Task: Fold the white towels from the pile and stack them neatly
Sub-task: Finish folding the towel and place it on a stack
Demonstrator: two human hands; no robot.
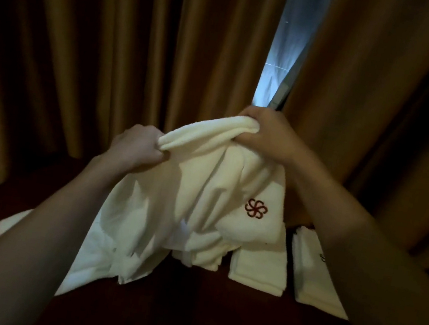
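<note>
A white towel (203, 189) with a dark red flower emblem hangs in the air in front of me. My left hand (136, 146) grips its top edge at the left. My right hand (266, 134) grips the same edge at the right, a little higher. The towel's lower part drapes down onto a loose pile of white towels (105, 263) on the dark red surface (182, 313). Two folded towel stacks lie at the right: one stack (255, 268) just behind the held towel, the other stack (313, 278) partly hidden by my right forearm.
Heavy brown curtains (113, 46) hang close behind the surface, with a bright gap (285, 52) between them at the middle right. The room is dim. A white towel edge (10, 224) peeks out beyond my left forearm.
</note>
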